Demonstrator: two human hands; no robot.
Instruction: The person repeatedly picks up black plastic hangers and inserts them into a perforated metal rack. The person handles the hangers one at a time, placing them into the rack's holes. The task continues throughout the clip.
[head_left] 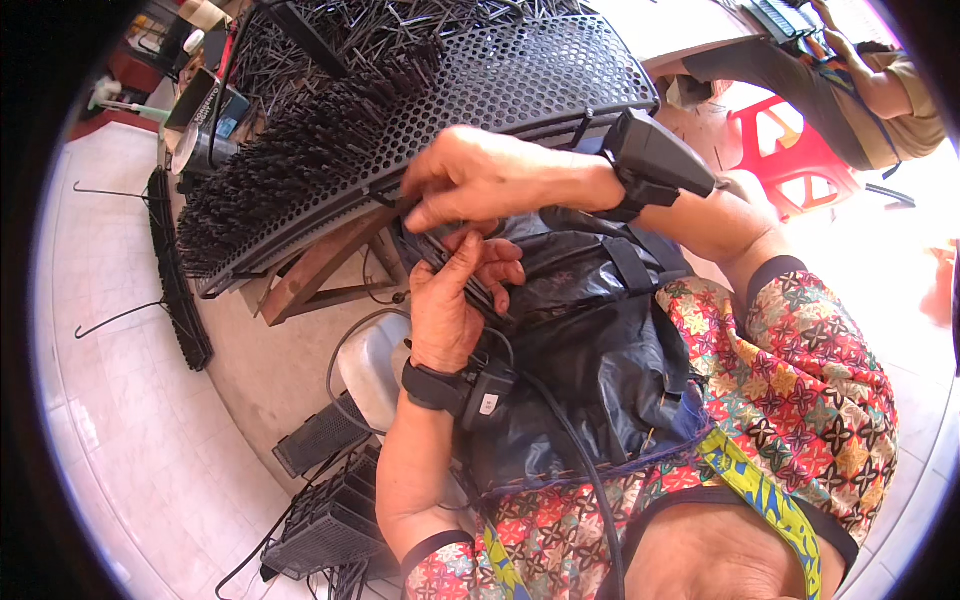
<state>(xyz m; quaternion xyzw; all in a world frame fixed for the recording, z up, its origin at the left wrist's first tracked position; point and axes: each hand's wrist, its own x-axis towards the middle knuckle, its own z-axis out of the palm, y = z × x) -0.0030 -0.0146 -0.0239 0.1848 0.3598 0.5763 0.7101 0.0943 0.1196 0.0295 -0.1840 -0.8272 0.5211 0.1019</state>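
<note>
In front of me lies a curved black perforated panel, its left part thick with upright dark pegs. My left hand is below the panel's near edge, thumb and fingers closed around a few thin dark sticks. Just above it is my right hand, close to that edge, with its fingers curled inward and slightly blurred. Whatever those right fingers hold is hidden. A black apron covers my lap beneath both hands.
Loose black sticks are heaped behind the panel, which rests on a brown frame. Dark slotted crates and a white stool stand low left. A black strip with wire hooks lies left. Another person works near a red chair.
</note>
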